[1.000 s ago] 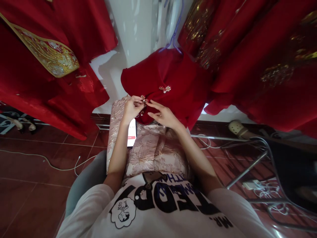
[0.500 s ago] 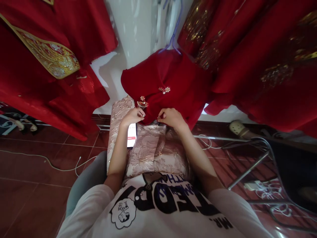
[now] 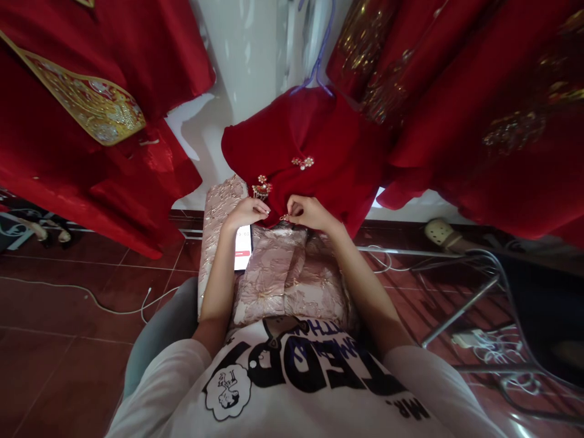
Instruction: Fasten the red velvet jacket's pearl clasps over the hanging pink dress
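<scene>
A red velvety garment point(image 3: 337, 146) on a purple hanger point(image 3: 314, 76) is draped over a pinkish brocade fabric point(image 3: 296, 277) on my lap. My right hand point(image 3: 310, 214) pinches a small gold beaded ornament point(image 3: 284, 218) at the garment's lower edge. Just left of it, my left hand point(image 3: 249, 213) is closed, its fingertips together near the cloth; what they hold, if anything, is too small to tell. A flower-shaped pearl ornament point(image 3: 303, 163) and a fringed ornament point(image 3: 261, 187) sit on the garment. Partly under my left wrist lies a lit phone point(image 3: 243, 249).
Red garments with gold embroidery point(image 3: 104, 115) hang to the left, and more red clothing point(image 3: 456, 152) hangs to the right. A dark metal-framed chair point(image 3: 538, 304), white cables point(image 3: 497, 350) and a beige clog point(image 3: 438, 232) are at right. A cable point(image 3: 100, 307) crosses the tiled floor.
My right hand has moved slightly left with the small ornament, closer to my left hand. My left hand has shifted a little to the right.
</scene>
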Demonstrator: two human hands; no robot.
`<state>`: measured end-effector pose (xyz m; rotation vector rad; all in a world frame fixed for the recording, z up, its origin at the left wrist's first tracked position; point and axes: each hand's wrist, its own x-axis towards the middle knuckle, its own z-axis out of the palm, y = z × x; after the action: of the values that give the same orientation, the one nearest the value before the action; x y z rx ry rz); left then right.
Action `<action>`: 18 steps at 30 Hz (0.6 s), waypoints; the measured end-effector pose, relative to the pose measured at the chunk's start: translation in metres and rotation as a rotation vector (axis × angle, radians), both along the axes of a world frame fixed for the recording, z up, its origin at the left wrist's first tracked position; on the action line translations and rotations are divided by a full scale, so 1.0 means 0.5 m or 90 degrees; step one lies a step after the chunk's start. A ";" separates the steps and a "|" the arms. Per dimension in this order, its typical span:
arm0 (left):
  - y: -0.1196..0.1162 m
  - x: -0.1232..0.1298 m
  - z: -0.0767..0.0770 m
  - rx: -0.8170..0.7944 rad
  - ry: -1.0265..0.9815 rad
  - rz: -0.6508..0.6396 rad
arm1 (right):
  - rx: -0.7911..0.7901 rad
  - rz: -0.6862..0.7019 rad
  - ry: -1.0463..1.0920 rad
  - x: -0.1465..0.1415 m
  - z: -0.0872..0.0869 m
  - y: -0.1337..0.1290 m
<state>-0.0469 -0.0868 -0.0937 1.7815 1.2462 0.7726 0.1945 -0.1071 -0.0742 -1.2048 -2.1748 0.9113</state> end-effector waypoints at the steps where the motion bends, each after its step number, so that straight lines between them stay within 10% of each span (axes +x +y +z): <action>1: 0.000 -0.001 0.000 0.005 0.000 -0.002 | -0.024 0.031 0.045 0.003 0.003 0.000; 18: -0.003 0.010 0.006 0.036 0.059 0.062 | 0.036 0.063 0.094 -0.040 -0.057 0.017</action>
<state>-0.0420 -0.0881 -0.0908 1.8308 1.3938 0.7950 0.1747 -0.0988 -0.1028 -0.9787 -2.1419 0.9424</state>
